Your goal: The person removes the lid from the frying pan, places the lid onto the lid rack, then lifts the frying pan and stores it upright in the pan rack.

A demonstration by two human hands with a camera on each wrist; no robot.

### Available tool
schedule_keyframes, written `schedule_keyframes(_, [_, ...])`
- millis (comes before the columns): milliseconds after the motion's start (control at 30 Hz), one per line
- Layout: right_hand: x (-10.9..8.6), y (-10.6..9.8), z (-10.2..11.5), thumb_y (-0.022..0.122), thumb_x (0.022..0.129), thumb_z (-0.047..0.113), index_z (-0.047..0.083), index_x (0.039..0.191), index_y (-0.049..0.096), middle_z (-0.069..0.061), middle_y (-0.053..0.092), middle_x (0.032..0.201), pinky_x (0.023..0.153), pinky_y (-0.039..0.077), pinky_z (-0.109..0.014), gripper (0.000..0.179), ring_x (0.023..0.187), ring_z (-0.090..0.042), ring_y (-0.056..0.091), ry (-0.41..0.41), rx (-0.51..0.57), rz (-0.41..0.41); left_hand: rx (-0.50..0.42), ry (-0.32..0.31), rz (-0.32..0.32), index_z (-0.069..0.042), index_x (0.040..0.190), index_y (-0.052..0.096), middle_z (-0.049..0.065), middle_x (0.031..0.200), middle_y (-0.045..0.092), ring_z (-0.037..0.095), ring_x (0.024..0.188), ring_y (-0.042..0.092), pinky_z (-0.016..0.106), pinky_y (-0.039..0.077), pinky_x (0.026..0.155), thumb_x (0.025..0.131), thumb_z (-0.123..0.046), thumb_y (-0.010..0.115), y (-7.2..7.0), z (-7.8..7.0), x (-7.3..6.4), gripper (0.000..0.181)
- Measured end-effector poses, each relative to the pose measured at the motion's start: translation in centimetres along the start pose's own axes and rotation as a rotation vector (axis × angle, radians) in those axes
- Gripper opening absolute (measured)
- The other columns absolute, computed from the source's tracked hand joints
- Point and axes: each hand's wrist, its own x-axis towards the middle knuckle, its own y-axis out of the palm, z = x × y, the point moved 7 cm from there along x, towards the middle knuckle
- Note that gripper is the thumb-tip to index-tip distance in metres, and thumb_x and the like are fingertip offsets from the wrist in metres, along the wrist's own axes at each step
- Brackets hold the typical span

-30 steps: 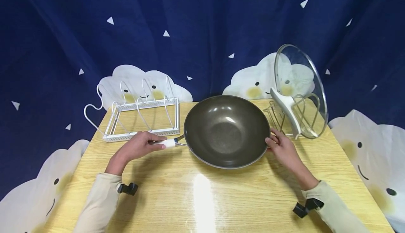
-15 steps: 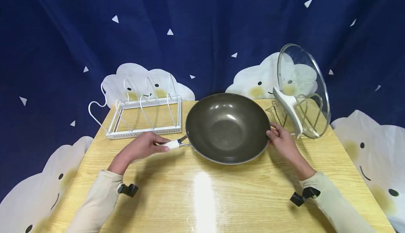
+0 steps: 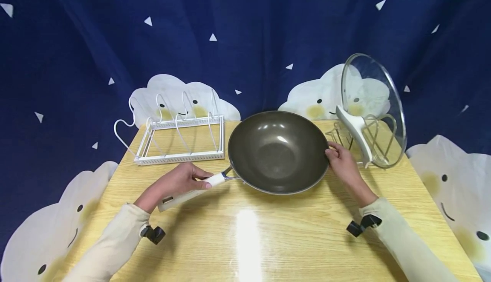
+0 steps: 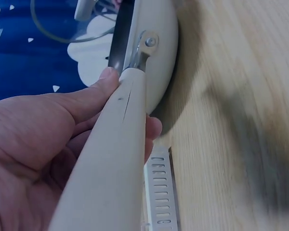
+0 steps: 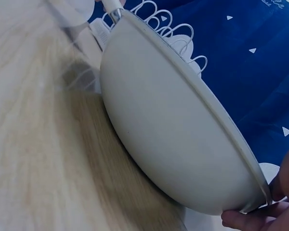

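Note:
A wok (image 3: 278, 154) with a dark inside and a cream outer wall faces the head camera at the middle of the table. My left hand (image 3: 182, 182) holds its cream handle (image 4: 113, 159), the thumb along one side and fingertips showing on the other. On the opposite side, my right hand (image 3: 343, 162) pinches the rim between thumb and fingers. The right wrist view shows the wok's pale outside (image 5: 168, 110) tilted over the wood, with a shadow beneath it. Whether its base touches the table is hard to tell.
A white wire rack (image 3: 180, 156) stands at the back left. At the back right, a glass lid (image 3: 374, 103) with a white handle (image 3: 354, 130) leans upright in a small metal wire rack (image 3: 383, 135). A dark blue curtain (image 3: 245, 39) hangs behind the wooden table (image 3: 299, 239).
The wok has turned slightly: its handle end now angles toward the front left, and more of the handle shows past my left hand. Both hands keep their hold. The head view has shifted a little.

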Motion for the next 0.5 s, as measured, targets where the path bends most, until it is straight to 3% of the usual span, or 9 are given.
schedule_keyframes(133, [0.7, -0.2, 0.1, 0.045, 0.108, 0.017, -0.01, 0.145, 0.047, -0.025, 0.07, 0.107, 0.064, 0.045, -0.018, 0.046, 0.07, 0.001, 0.056, -0.009, -0.072, -0.002, -0.032, 0.012, 0.03, -0.004, 0.125, 0.072, 0.016, 0.12, 0.072, 0.014, 0.092, 0.069, 0.026, 0.055, 0.072, 0.092, -0.021, 0.076, 0.3, -0.3, 0.0, 0.037])
schedule_keyframes(300, [1.8, -0.1, 0.3, 0.044, 0.107, 0.015, -0.01, 0.143, 0.05, -0.031, 0.069, 0.117, 0.067, 0.046, -0.018, 0.044, 0.071, 0.0, 0.058, -0.003, -0.101, 0.013, -0.129, -0.02, 0.084, -0.001, 0.126, 0.071, 0.019, 0.123, 0.07, 0.013, 0.091, 0.071, 0.029, 0.057, 0.072, 0.093, -0.019, 0.076, 0.7, -0.1, -0.2, 0.038])
schedule_keyframes(400, [2.4, 0.1, 0.5, 0.044, 0.107, 0.014, -0.01, 0.144, 0.049, -0.032, 0.065, 0.127, 0.083, 0.05, -0.027, 0.044, 0.088, -0.02, 0.07, 0.003, -0.115, 0.018, -0.189, -0.042, 0.11, 0.0, 0.128, 0.069, 0.02, 0.125, 0.069, 0.016, 0.094, 0.073, 0.031, 0.058, 0.075, 0.093, -0.018, 0.076, 1.1, -0.1, -0.4, 0.04])
schedule_keyframes(500, [2.9, 0.3, 0.6, 0.043, 0.106, 0.013, -0.009, 0.144, 0.049, -0.031, 0.062, 0.131, 0.095, 0.047, -0.041, 0.044, 0.109, -0.039, 0.066, 0.014, -0.122, 0.022, -0.223, -0.043, 0.125, 0.001, 0.129, 0.069, 0.021, 0.128, 0.067, 0.023, 0.104, 0.072, 0.033, 0.059, 0.082, 0.094, -0.018, 0.075, 1.4, -0.1, -0.6, 0.04])
